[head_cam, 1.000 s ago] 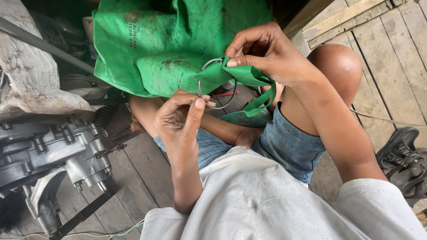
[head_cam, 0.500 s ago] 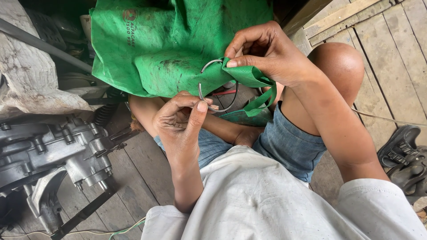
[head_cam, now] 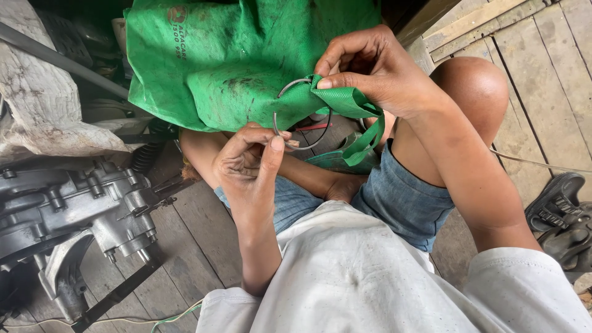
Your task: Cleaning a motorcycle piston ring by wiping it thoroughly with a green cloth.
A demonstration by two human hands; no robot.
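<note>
The left hand pinches the lower arc of a thin metal ring between thumb and forefinger. The right hand pinches the green bag strap at the ring's upper edge.

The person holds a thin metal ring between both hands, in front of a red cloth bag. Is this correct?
Not quite: the cloth bag is green, not red, as the head view shows. The left hand and right hand do hold the thin metal ring in front of it.

One head-worn camera looked steeply down, close over the person's lap. The wooden floor filled the right of the frame, an engine casing the lower left.
</note>
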